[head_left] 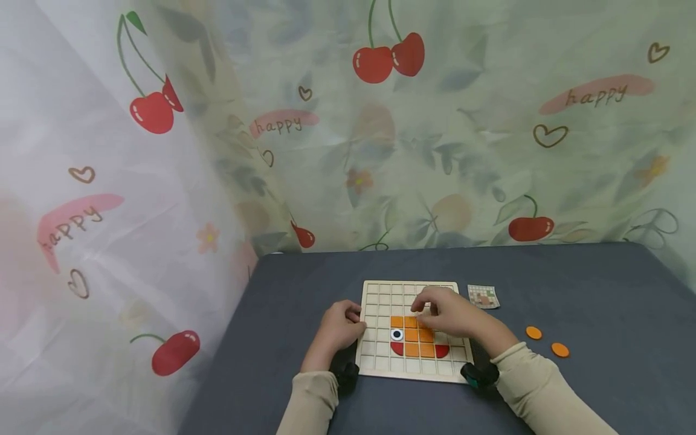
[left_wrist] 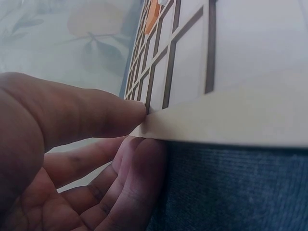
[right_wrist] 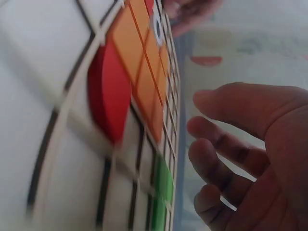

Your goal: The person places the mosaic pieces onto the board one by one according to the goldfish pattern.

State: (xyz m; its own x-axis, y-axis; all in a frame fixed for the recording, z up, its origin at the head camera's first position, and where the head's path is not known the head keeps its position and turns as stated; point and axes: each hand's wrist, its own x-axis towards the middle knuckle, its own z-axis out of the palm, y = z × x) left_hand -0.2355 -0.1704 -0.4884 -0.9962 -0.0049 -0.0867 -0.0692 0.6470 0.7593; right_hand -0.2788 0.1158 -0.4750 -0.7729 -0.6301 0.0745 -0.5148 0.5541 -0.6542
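A pale grid board (head_left: 413, 379) lies on the dark table, with orange square tiles (head_left: 411, 349) set in its middle cells. An eye piece (head_left: 397, 334) sits left of the orange, and red rounded pieces (head_left: 442, 351) flank the bottom orange row. My left hand (head_left: 338, 326) pinches the board's left edge, thumb on the frame and fingertips against its side. Over the upper right part of the board hovers my right hand (head_left: 448, 311), fingers loosely bent with nothing between them. Green tile (right_wrist: 162, 190) shows in the right wrist view; in the head view this hand hides it.
Two orange round discs (head_left: 534, 333) lie on the table (head_left: 609, 302) right of the board. A small picture card (head_left: 483, 296) rests near the board's top right corner. Behind the table hangs a cherry-print curtain (head_left: 326, 199).
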